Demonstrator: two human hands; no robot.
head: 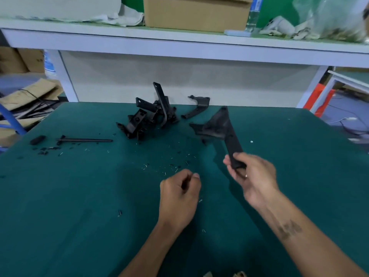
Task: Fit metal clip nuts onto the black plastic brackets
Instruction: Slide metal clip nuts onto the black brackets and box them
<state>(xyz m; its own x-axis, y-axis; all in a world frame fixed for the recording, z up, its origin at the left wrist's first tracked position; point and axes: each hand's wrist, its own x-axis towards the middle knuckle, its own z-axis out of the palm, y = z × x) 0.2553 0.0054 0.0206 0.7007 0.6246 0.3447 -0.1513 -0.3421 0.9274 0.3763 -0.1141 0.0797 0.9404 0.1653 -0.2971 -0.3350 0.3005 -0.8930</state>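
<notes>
My right hand (252, 177) grips the narrow end of a black plastic bracket (219, 126), whose wide triangular part points away from me above the green table (79, 196). My left hand (180, 193) hovers just left of it with fingers curled and thumb against the forefinger; I cannot make out anything held in it. A heap of black brackets (148, 114) lies at the far middle of the table. One more curved bracket (196, 105) rests to the right of the heap. Small metal clips and bits (165, 166) are scattered in front of my left hand.
A black rod (85, 140) and a small black cap (37, 139) lie at the left. A white shelf (179, 43) with a cardboard box (196, 13) and plastic bags runs above the table's far edge. Cardboard and cables sit off the table to the left.
</notes>
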